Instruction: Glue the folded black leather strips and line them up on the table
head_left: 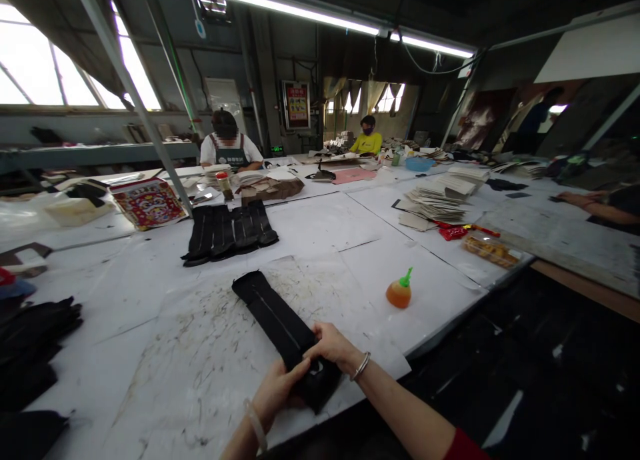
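A long black fabric piece (274, 313) with a pale line down its middle lies slantwise on the white table sheet (165, 360). Its near end is gripped by both hands close to the table's front edge. My left hand (279, 388) pinches it from the left, thumb on top. From the right, my right hand (331, 345) holds it with thumb and fingers, the two thumbs nearly meeting. A small white mark shows on the fabric beside the thumbs. An orange squeeze bottle (399, 292) with a green nozzle stands to the right.
Several similar black pieces (229, 232) lie side by side farther back. Dark fabric (35, 347) is heaped at the left. Stacked grey sheets (437, 203) and a clear box of food (491, 251) are at the right. Co-workers (230, 147) sit across the table.
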`<state>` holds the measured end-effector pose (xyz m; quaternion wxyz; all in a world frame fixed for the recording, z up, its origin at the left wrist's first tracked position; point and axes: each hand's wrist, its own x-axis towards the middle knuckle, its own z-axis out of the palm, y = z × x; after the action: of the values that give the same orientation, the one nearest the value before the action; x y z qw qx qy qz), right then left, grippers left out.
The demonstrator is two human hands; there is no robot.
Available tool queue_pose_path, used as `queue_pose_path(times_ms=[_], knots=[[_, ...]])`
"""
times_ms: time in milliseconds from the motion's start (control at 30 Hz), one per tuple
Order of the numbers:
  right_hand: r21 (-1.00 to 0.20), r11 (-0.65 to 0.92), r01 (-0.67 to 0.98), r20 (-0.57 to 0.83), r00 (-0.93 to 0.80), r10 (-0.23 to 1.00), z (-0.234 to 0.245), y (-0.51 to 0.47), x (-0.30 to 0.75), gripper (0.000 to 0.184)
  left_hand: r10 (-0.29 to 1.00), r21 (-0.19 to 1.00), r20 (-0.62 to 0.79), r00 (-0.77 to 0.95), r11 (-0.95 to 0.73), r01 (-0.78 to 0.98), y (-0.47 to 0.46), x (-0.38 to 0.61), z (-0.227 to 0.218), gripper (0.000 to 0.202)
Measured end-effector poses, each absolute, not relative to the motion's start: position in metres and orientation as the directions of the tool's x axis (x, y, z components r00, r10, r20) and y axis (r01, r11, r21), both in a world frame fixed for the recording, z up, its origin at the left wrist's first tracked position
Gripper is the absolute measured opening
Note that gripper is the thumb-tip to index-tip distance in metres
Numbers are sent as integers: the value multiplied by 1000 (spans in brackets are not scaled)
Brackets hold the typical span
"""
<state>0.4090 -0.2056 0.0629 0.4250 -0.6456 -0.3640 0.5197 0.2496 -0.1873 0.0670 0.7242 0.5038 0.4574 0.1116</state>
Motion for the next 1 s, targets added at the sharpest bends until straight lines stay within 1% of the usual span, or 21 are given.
queue_pose_path(times_ms=[33,100,167,200,233,267,300,333,367,433,467,533,633,700,733,800,867,900,933,967,1000], knots=[[-924,-382,22,-371,197,908,61,-205,408,31,613,813,-576,541,357,461,-183,246,68,46],[-921,-389,20,-378,202,904,59,-205,405,32,676,706,-548,493,58,706,-175,239,74,51],[-920,-391,35,-376,211,902,57,-204,405,34,785,523,-419,456,-202,828,-169,235,85,50],[-919,-393,47,-374,218,901,56,-204,405,36,826,433,-344,447,-282,856,-166,235,91,46],[-917,-394,62,-371,225,901,55,-204,406,38,846,373,-279,454,-340,863,-163,235,96,42],[-916,-393,79,-366,234,901,54,-203,406,40,847,354,-229,479,-386,852,-160,237,101,36],[-916,-391,95,-360,242,901,54,-202,407,41,829,366,-190,525,-437,822,-157,241,104,33],[-916,-385,111,-350,248,903,53,-201,408,41,792,394,-161,589,-495,774,-153,245,106,39],[-918,-377,127,-337,253,907,53,-200,408,40,737,430,-148,660,-553,714,-147,249,106,52],[-923,-352,156,-305,261,916,53,-198,408,34,596,498,-177,783,-632,594,-134,259,104,74],[-926,-338,170,-286,270,919,54,-198,407,30,525,525,-206,826,-653,546,-126,264,101,77],[-930,-311,198,-242,309,920,57,-200,405,21,419,556,-258,870,-672,489,-111,273,96,72],[-934,-265,240,-137,443,886,61,-215,411,16,358,545,-309,881,-693,473,-93,284,88,60],[-932,-247,266,-45,591,806,62,-235,429,16,351,514,-336,874,-709,483,-87,290,83,55],[-928,-251,275,0,674,739,62,-246,442,22,351,502,-342,872,-716,485,-85,292,82,52],[-916,-289,280,77,827,557,62,-267,478,39,348,494,-345,872,-722,484,-82,296,80,45],[-904,-325,279,134,905,404,62,-282,519,58,337,529,-361,869,-693,489,-81,297,79,39],[-898,-338,283,151,918,366,61,-285,539,68,327,557,-394,859,-658,506,-80,297,79,37],[-892,-347,288,159,921,356,60,-285,558,77,313,583,-443,840,-612,535,-79,296,79,34],[-889,-353,292,157,918,364,59,-283,574,82,297,601,-500,814,-558,572,-79,295,79,31],[-888,-352,295,151,912,382,57,-280,588,83,278,611,-555,784,-503,611,-78,294,79,30]])
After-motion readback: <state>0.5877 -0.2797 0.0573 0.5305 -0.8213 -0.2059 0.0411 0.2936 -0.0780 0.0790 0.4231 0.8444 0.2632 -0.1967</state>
